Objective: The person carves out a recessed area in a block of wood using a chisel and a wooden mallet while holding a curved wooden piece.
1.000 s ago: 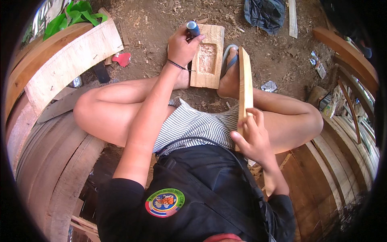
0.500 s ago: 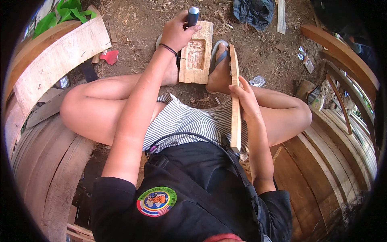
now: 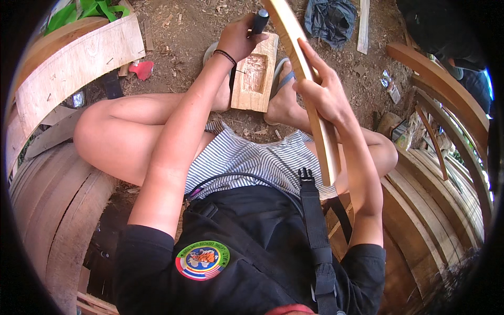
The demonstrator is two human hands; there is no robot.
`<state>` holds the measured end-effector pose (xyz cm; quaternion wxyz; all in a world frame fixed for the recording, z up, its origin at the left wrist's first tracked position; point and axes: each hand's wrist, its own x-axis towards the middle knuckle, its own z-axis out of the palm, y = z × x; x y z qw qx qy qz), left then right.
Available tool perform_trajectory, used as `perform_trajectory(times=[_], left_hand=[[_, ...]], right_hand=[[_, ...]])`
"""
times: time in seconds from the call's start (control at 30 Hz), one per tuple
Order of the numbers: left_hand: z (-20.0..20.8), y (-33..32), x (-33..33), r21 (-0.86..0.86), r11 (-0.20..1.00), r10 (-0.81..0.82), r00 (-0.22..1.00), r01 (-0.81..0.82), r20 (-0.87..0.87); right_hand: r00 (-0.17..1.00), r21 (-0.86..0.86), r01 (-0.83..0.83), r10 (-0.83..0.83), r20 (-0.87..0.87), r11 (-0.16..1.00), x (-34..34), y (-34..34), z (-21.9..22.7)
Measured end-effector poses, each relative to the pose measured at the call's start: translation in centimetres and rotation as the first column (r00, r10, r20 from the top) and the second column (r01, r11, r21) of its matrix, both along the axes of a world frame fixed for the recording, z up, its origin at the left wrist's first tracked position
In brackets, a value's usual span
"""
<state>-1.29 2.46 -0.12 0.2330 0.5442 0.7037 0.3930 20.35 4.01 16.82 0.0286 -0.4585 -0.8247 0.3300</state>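
Note:
My left hand point(image 3: 236, 41) is closed around the dark handle of a chisel point(image 3: 260, 22), held upright over the far left part of a wooden block point(image 3: 242, 100). The chisel's blade is hidden behind my hand. A rough rectangular recess point(image 3: 255, 71) is carved into the block, which lies on the ground between my feet. In my right hand point(image 3: 325, 92) is a long flat wooden bar point(image 3: 321, 139), gripped near its middle. Its far end reaches up beside the chisel handle, and its near end hangs over my right thigh.
Wood chips cover the dirt ground. A black plastic bag point(image 3: 329, 22) and a pale wood strip point(image 3: 363, 26) lie beyond the block. Boards with protruding nails point(image 3: 79, 65) stand at left, and wooden rails point(image 3: 441, 65) at right. A red scrap point(image 3: 142, 70) lies at left.
The wooden bar in my right hand has swung up and to the left, its far end now near the chisel handle. My left hand has shifted slightly, still holding the chisel.

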Motion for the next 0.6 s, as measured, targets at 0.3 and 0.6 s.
perform_trajectory(times=[0.3,0.6], left_hand=[[-2.2,0.4,-1.4,-0.046,0.993,-0.116,0.987,0.111,-0.109],[-1.1,1.3,-0.4,-0.11,0.993,-0.036,0.995,0.046,0.089]], right_hand=[[0.952,0.026,-0.168,0.156,0.262,0.985,-3.0,-0.8,-0.5],[0.988,0.074,-0.08,0.089,-0.127,0.994,-2.6,2.7,-0.7]])
